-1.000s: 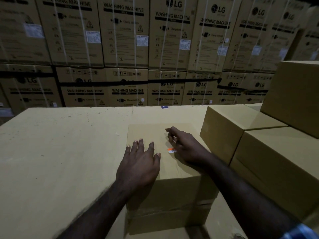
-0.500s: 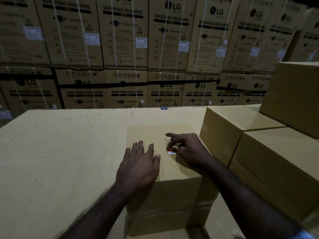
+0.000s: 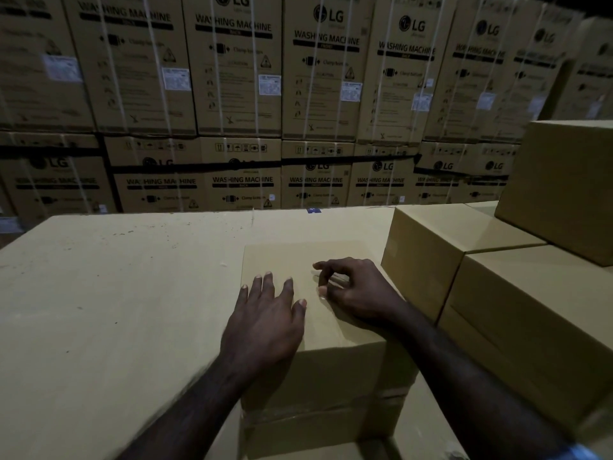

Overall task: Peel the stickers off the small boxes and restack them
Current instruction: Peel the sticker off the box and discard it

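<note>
I read my left hand (image 3: 265,313) as a brace; it lies flat, fingers spread, on the small box (image 3: 318,327) so the lid cannot shift; my right hand (image 3: 351,290) curls thumb and fingers together just beside it, picking where a sticker should be; I cannot see the sticker itself; 3 plain boxes (image 3: 431,247) wait right of that hand.

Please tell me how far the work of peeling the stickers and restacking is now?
Done: apparently three plain boxes stacked at right. In hand: the left hand lies flat on the small box while the right hand pinches at its top; the sticker itself is hidden. Left: finish peeling, then stack this box.
</note>
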Demonstrator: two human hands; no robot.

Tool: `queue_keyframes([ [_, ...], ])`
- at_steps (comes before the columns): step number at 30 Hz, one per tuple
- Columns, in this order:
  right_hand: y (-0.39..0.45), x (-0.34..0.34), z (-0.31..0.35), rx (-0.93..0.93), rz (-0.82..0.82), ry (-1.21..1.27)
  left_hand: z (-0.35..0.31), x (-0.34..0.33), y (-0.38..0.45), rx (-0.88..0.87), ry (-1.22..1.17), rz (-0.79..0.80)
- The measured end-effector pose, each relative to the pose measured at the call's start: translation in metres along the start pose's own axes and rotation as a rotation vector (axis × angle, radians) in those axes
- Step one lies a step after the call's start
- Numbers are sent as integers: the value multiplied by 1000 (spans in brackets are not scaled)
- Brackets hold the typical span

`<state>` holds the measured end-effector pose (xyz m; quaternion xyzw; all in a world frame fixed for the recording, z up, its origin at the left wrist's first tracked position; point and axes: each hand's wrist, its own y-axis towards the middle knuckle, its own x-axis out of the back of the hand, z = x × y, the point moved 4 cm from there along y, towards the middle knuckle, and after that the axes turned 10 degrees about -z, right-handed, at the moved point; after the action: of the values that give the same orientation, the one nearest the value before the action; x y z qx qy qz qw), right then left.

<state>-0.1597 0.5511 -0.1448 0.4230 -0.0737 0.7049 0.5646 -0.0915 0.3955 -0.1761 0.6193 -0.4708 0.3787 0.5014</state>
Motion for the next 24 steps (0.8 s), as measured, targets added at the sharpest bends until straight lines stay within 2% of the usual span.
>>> queue_keyframes([
  [24, -3, 2, 1, -18, -2, -25, -2, 0, 1, 17, 5, 10],
])
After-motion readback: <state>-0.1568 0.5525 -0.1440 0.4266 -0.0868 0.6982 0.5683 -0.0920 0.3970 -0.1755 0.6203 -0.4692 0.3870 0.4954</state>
